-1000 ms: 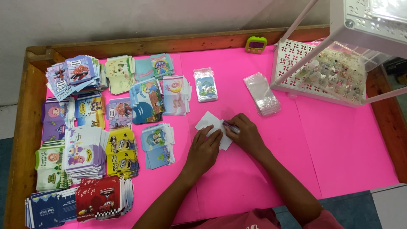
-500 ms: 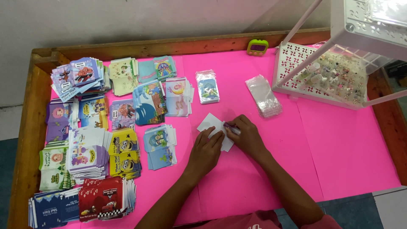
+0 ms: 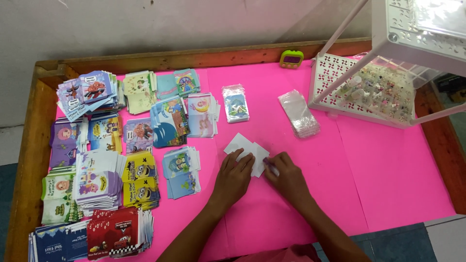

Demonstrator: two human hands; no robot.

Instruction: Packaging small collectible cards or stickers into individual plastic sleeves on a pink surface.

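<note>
A small white card point(image 3: 245, 148) lies on the pink table point(image 3: 378, 184) near the middle. My left hand point(image 3: 234, 176) presses its lower left part flat with spread fingers. My right hand point(image 3: 286, 175) sits at the card's right edge, fingers pinched on a thin pen-like thing point(image 3: 271, 166) whose tip touches the card. Part of the card is hidden under both hands.
Many stacks of colourful cartoon cards point(image 3: 104, 160) fill the table's left half. A packet of cards point(image 3: 235, 103) and a pile of clear sleeves point(image 3: 298, 113) lie behind the hands. A white perforated rack point(image 3: 383, 82) with small trinkets stands at the right. A green gadget point(image 3: 291, 59) rests by the wooden rim point(image 3: 29, 160).
Both hands stay on the white card with only slight shifts; the view itself has moved a little.
</note>
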